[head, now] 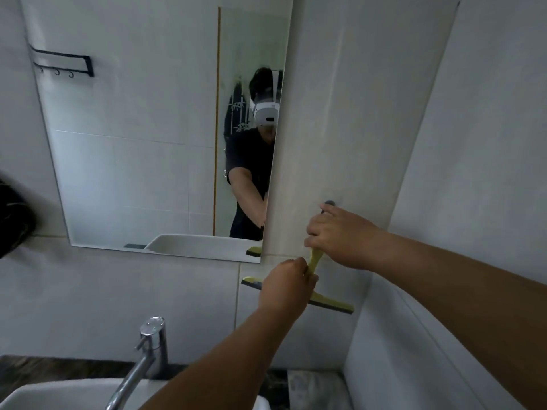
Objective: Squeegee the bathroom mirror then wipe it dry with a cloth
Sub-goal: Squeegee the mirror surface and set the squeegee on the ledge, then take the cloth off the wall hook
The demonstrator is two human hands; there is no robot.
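Note:
A yellow-green squeegee (330, 301) with a dark rubber blade hangs against the tiled wall, just below and right of the mirror (142, 137). My left hand (285, 287) is closed around the lower handle, just above the blade. My right hand (340, 232) grips the top of the handle, beside a small dark wall hook (329, 203). The blade points down and lies apart from the glass. The mirror reflects a person in a black shirt wearing a white headset. No cloth shows that I can identify.
A chrome tap (148, 347) stands over a white basin (53, 393) at the bottom left. A dark stone counter (59, 368) runs behind it. A dark bundle (14, 217) hangs at the left edge. A side wall closes in on the right.

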